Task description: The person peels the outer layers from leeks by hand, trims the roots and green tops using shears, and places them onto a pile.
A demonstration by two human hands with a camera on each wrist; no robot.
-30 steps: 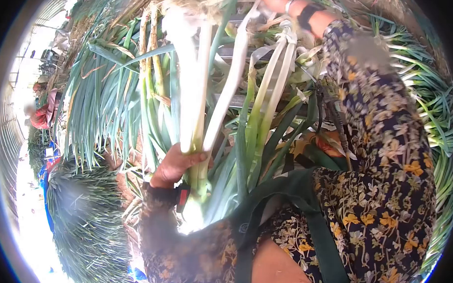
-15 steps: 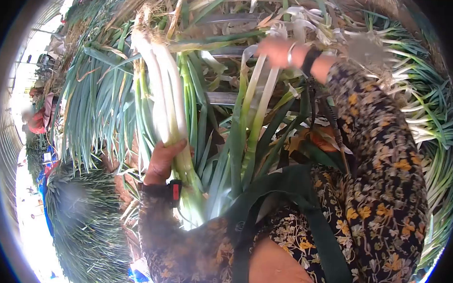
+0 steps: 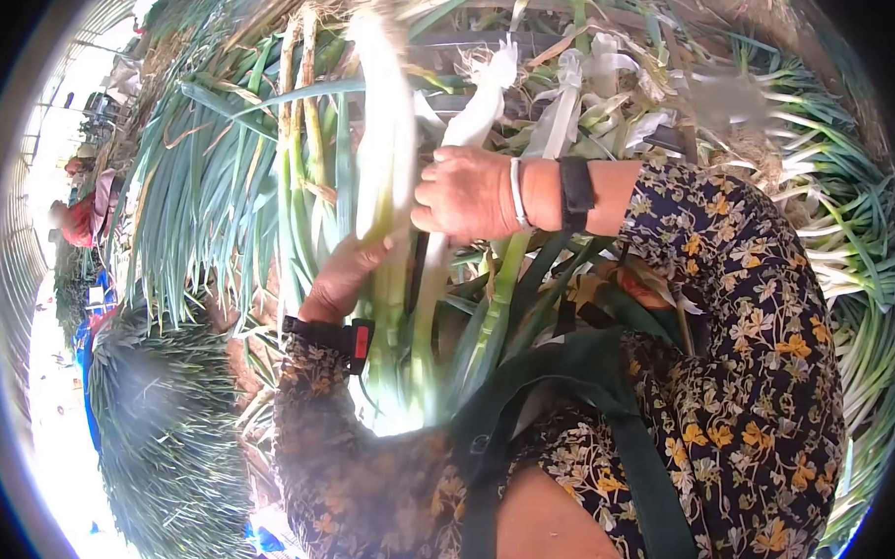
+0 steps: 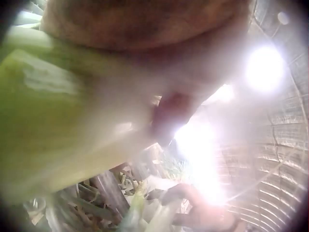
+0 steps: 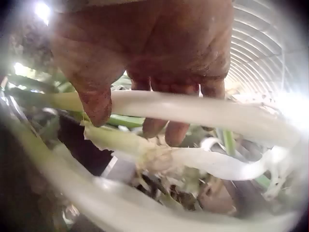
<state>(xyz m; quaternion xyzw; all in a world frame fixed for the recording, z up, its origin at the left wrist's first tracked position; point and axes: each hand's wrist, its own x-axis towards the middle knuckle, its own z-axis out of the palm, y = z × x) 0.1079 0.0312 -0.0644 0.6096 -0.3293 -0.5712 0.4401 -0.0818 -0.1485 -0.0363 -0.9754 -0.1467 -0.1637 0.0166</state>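
Observation:
My left hand (image 3: 344, 278) grips a bundle of thick green onions (image 3: 384, 164), held upright with white shafts and roots at the top. Right beside it, my right hand (image 3: 470, 194) holds another green onion (image 3: 484, 105), its white root end sticking up above the knuckles. Seen from the right wrist, the thumb and fingers (image 5: 178, 133) curl round a white shaft (image 5: 193, 107), and a loose strip of pale skin (image 5: 212, 162) lies below it. Large and blurred, pale green stalks (image 4: 43, 121) fill much of the left wrist view under the left hand.
Long green leaves (image 3: 199, 192) hang at the left, above a big heap of green onions (image 3: 166, 437). More green onions (image 3: 834, 214) line the right side. Peeled skins (image 3: 613, 64) litter the area beyond the hands. A person in red (image 3: 80, 222) is far left.
My right hand has come down from the far side, past the stalks on the right, to grip a green onion beside the bundle. My left hand swung left with its bundle, then back right.

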